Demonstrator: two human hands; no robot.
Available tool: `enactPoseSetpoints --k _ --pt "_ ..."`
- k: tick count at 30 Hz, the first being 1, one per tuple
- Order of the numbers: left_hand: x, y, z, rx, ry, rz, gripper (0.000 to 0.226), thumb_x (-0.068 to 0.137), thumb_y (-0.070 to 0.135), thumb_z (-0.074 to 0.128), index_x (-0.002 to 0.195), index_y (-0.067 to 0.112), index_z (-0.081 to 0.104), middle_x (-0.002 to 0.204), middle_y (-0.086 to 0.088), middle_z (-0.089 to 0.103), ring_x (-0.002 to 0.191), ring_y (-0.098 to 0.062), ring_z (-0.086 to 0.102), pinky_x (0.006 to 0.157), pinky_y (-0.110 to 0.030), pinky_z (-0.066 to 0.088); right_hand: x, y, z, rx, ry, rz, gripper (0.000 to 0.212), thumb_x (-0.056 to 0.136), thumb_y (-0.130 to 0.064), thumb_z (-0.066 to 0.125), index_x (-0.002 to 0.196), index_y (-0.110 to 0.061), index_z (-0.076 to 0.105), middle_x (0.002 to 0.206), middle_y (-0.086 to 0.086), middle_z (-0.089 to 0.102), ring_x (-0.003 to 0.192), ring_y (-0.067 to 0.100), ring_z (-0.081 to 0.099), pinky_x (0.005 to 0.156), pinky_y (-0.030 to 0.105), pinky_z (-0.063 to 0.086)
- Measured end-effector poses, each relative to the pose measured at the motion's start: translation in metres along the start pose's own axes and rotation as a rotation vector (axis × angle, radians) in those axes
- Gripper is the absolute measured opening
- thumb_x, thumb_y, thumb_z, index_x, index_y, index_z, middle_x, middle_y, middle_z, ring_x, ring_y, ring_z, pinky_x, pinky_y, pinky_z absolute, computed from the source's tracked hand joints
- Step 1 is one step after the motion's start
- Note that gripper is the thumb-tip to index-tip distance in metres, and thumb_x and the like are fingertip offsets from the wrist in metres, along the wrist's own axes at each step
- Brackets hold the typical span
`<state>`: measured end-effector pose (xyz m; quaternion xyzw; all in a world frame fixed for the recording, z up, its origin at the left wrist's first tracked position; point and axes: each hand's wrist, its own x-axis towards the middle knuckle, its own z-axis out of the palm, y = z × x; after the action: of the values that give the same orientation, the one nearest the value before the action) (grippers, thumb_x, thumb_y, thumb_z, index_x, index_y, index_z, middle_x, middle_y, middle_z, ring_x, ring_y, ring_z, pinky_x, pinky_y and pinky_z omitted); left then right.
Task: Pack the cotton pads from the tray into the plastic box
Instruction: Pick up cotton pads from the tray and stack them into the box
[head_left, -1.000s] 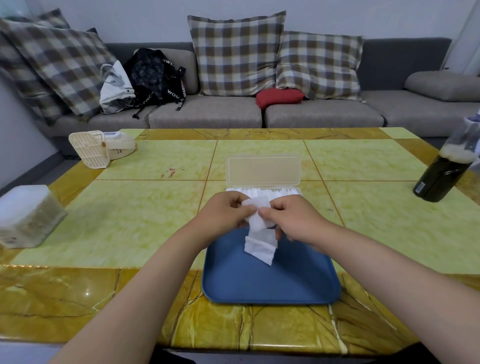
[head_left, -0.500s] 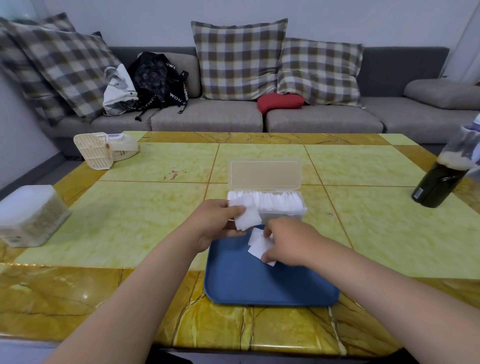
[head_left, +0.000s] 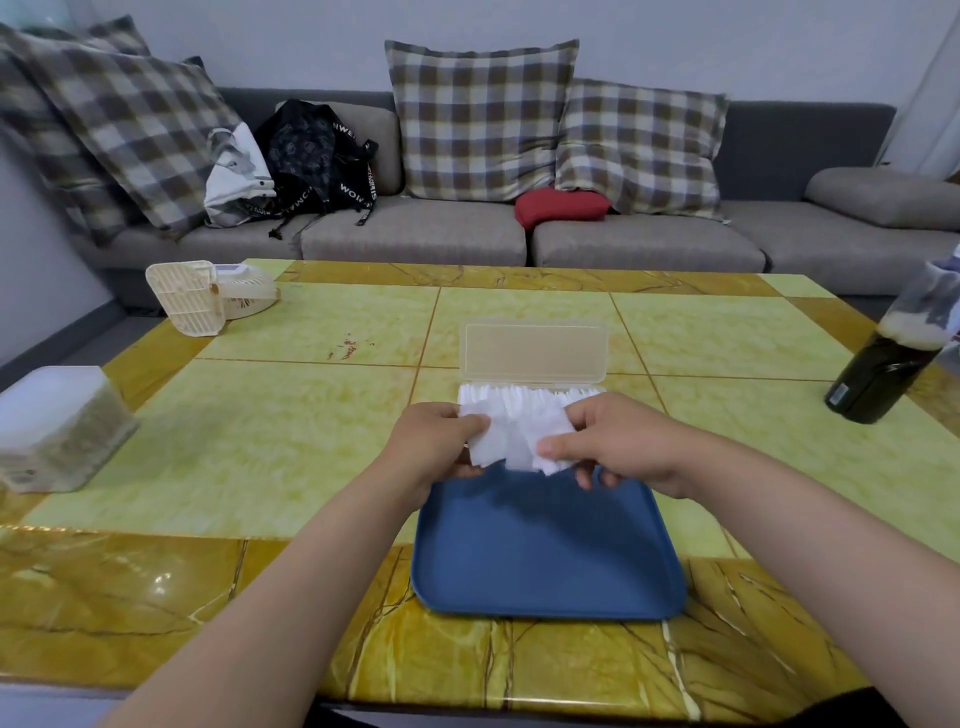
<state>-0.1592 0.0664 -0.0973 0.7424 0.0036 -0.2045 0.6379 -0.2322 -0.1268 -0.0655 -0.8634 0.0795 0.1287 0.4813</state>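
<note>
Right hand (head_left: 613, 447) has come up off the tray (head_left: 545, 561) and now meets the left hand (head_left: 441, 441) over the tray's far edge. Both pinch a loose sheaf of cotton pads (head_left: 514, 436), just in front of the plastic box (head_left: 535, 353), whose lid stands open. No pads seen left on the tray. Judgement: square the sheaf first, then slot it edge-down into the packed row, which looks tight. Open table on both sides; bottle (head_left: 883, 374) well apart, right.
</note>
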Motion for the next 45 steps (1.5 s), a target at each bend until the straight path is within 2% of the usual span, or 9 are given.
enactPoseSetpoints --k 5,10,14,17,20,23,28,35,45 --pt "-0.003 0.001 0.01 -0.127 -0.159 -0.027 0.025 0.1 0.015 0.057 0.116 -0.001 0.068 0.104 -0.019 0.076 0.081 -0.025 0.076 0.066 -0.029 0.061 0.0 -0.001 -0.004 0.292 -0.069 -0.042 0.014 0.1 -0.019 0.061 0.106 -0.012 0.071 0.097 0.009 0.077 0.051 0.013 0.052 0.041 0.019 0.031" --pt "-0.007 0.008 0.013 -0.227 -0.273 -0.008 0.032 0.102 0.029 0.055 0.117 0.003 0.067 0.106 -0.019 0.076 0.089 -0.026 0.075 0.075 -0.034 0.062 0.005 0.002 0.0 0.329 0.024 0.043 0.016 0.1 -0.021 0.062 0.11 -0.012 0.07 0.09 0.007 0.077 0.048 0.013 0.052 0.038 0.02 0.027" --pt "-0.006 0.003 0.012 -0.075 -0.206 0.051 0.024 0.095 0.014 0.068 0.114 0.0 0.07 0.098 -0.015 0.078 0.075 -0.017 0.075 0.066 -0.025 0.06 0.003 0.002 -0.003 0.279 0.066 0.1 0.013 0.099 -0.023 0.063 0.105 -0.014 0.069 0.094 0.007 0.076 0.049 0.015 0.054 0.039 0.021 0.028" --pt "-0.003 0.001 0.01 0.07 -0.112 0.057 0.018 0.09 0.009 0.072 0.106 0.0 0.072 0.091 -0.012 0.076 0.062 -0.013 0.071 0.06 -0.023 0.059 0.004 0.004 -0.013 0.063 0.242 0.163 0.015 0.097 -0.023 0.064 0.09 -0.01 0.063 0.087 0.007 0.064 0.054 0.017 0.052 0.045 0.025 0.029" --pt "-0.003 -0.001 0.009 0.183 -0.107 0.051 0.017 0.085 0.008 0.076 0.1 0.001 0.073 0.086 -0.012 0.074 0.06 -0.014 0.07 0.057 -0.022 0.058 0.004 0.004 -0.023 0.081 0.32 0.131 0.014 0.095 -0.018 0.06 0.101 -0.013 0.073 0.083 0.004 0.058 0.059 0.018 0.038 0.049 0.028 0.028" --pt "-0.005 -0.001 0.013 0.117 -0.135 0.015 0.015 0.086 0.011 0.078 0.097 0.002 0.073 0.082 -0.009 0.076 0.062 -0.014 0.071 0.061 -0.025 0.06 -0.002 -0.002 -0.023 0.197 0.201 0.028 0.012 0.092 -0.012 0.07 0.102 -0.013 0.076 0.07 0.005 0.06 0.05 0.013 0.044 0.044 0.022 0.03" --pt "-0.007 0.003 0.015 0.007 -0.208 -0.031 0.02 0.092 0.016 0.071 0.105 0.001 0.073 0.091 -0.013 0.079 0.073 -0.019 0.074 0.065 -0.027 0.061 -0.005 -0.005 -0.015 0.006 0.042 0.033 0.016 0.076 -0.014 0.087 0.086 -0.007 0.077 0.058 0.0 0.066 0.044 0.009 0.052 0.04 0.02 0.03" --pt "-0.011 0.008 0.014 -0.019 -0.285 -0.009 0.021 0.096 0.015 0.067 0.107 -0.002 0.072 0.094 -0.017 0.078 0.076 -0.022 0.076 0.065 -0.027 0.062 -0.001 -0.003 -0.01 -0.001 0.067 0.091 0.021 0.068 -0.015 0.093 0.076 -0.014 0.073 0.052 -0.003 0.057 0.042 0.01 0.04 0.044 0.022 0.028" --pt "-0.011 0.008 0.011 0.015 -0.237 0.068 0.023 0.091 0.015 0.073 0.106 -0.001 0.074 0.097 -0.019 0.078 0.073 -0.02 0.074 0.065 -0.026 0.06 0.005 0.0 -0.01 0.189 0.041 0.13 0.039 0.075 -0.017 0.088 0.111 -0.017 0.072 0.064 -0.001 0.063 0.043 0.009 0.036 0.041 0.02 0.023"
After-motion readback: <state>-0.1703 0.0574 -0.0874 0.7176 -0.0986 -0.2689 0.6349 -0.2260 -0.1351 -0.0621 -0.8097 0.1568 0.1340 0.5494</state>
